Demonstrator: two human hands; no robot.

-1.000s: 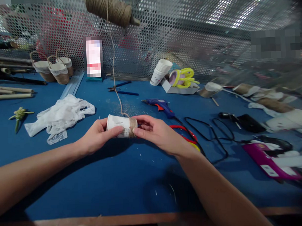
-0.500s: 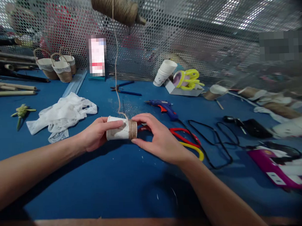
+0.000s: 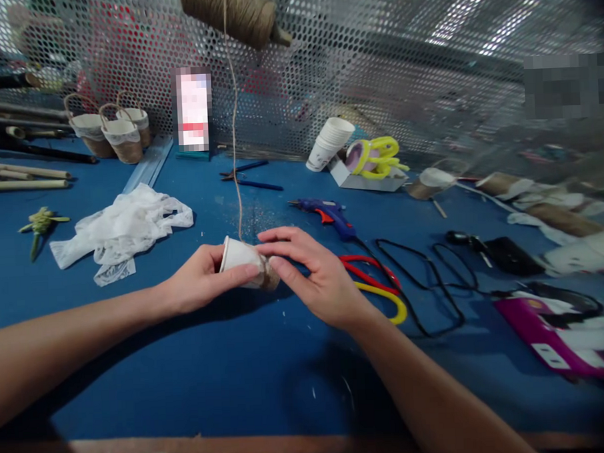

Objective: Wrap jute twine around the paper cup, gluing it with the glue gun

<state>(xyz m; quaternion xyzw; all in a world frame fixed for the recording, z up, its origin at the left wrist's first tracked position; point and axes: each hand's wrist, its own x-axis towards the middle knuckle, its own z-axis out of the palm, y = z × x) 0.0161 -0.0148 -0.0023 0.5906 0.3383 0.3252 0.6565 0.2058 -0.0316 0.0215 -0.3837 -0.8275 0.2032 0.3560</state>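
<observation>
A white paper cup (image 3: 239, 256) lies on its side above the middle of the table, its mouth tilted toward the upper left. My left hand (image 3: 198, 279) grips it near the mouth, thumb along the near side. Brown twine (image 3: 271, 276) is wound around the base end. There my right hand (image 3: 311, 276) has its thumb and fingers closed about the wound part, partly covering it. From the cup, a single strand of twine (image 3: 235, 136) runs up to a large spool (image 3: 237, 19) at the top of the view.
Behind the cup lie pliers (image 3: 252, 175) and a blue glue gun (image 3: 326, 215). White lace (image 3: 126, 227) is heaped at left, with finished small baskets (image 3: 123, 141) behind. Scissors with red and yellow handles (image 3: 398, 306) and a black cord (image 3: 453, 307) lie right of my hand. Stacked cups (image 3: 331, 144) stand farther back.
The cup has turned and tilted, its base end now lower and nearer me. My right thumb has moved up onto the wound twine, and the strand now hangs straighter.
</observation>
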